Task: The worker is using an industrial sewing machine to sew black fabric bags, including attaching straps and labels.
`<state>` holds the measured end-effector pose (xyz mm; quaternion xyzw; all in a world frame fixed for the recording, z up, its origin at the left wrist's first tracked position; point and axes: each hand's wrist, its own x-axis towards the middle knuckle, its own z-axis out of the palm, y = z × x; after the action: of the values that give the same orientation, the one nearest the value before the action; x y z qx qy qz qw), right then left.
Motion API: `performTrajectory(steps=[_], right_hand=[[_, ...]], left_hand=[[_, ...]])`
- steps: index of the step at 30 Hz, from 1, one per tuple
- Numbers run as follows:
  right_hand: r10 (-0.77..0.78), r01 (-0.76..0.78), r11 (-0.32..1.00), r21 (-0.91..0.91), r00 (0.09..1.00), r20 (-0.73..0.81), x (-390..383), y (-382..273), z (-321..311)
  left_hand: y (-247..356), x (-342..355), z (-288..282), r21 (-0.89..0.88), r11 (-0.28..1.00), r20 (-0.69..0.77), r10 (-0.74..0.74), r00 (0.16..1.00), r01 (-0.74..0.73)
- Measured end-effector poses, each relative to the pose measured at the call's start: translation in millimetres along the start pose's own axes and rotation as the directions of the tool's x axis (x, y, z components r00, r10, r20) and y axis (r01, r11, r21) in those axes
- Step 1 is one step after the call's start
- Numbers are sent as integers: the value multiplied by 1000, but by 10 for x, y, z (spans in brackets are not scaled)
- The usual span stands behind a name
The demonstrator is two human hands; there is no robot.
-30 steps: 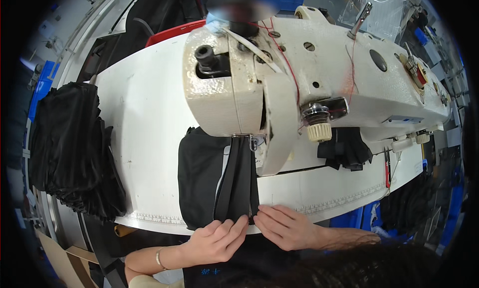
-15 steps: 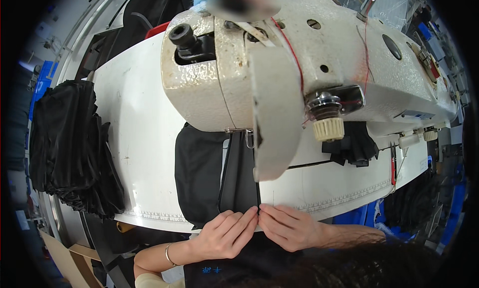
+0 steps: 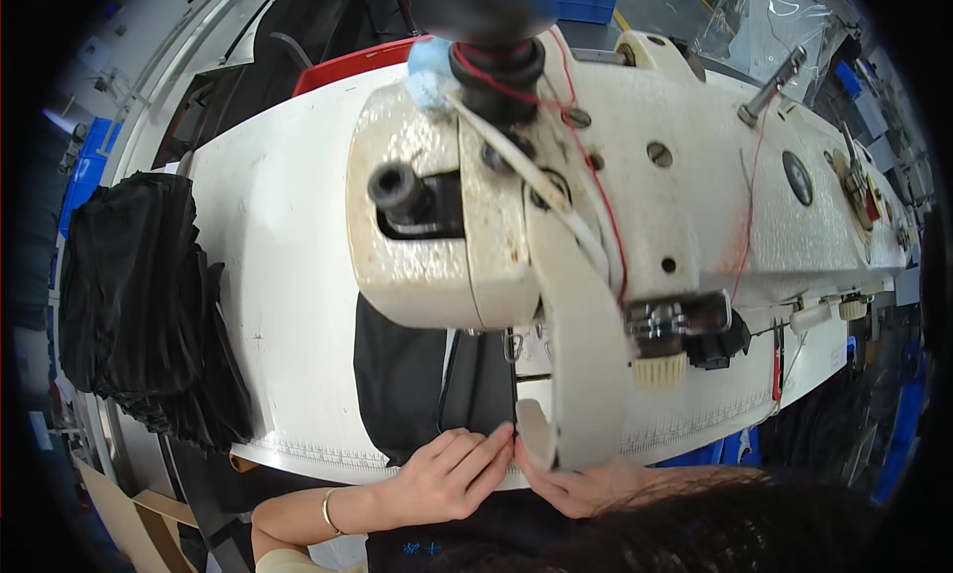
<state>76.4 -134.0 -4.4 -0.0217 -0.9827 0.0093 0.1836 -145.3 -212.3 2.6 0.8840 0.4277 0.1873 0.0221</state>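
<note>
A piece of black fabric with a narrow dark strip along it lies on the white sewing table and runs under the head of a sewing machine. At its near right edge my left hand, with a bracelet at the wrist, pinches the fabric between closed fingertips. Close against it, my right hand has its thumb and fingers at that same edge. A curved off-white strip hanging from the machine covers part of the right hand, fingertips included. The needle area is hidden behind the machine head.
A tall stack of black fabric pieces sits at the table's left. Under the machine arm lies a small dark bundle, with red-handled snips to its right. A red bin is behind. Red thread runs over the machine.
The view has shifted, so the machine appears lower and the curved strip now covers part of my right hand. Both hands stay together at the fabric's near edge.
</note>
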Motion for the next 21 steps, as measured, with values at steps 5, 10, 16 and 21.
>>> performTrajectory(steps=[5, 10, 16, 21], right_hand=[[149, -139, 950, 278, 989, -13, 52, 300, 260], [223, -224, 926, 304, 974, 41, 44, 572, 599], [436, -470, 597, 651, 870, 228, 61, 691, 740], [497, -584, 620, 524, 809, 314, 110, 652, 626]], left_hand=[[-388, 216, -10, -75, 997, -55, 18, 998, -23], [-674, 279, 54, -58, 997, -79, -46, 996, 42], [-965, 206, 354, -248, 934, -17, -269, 963, 257], [-976, 159, 374, -338, 868, -133, -426, 895, 363]])
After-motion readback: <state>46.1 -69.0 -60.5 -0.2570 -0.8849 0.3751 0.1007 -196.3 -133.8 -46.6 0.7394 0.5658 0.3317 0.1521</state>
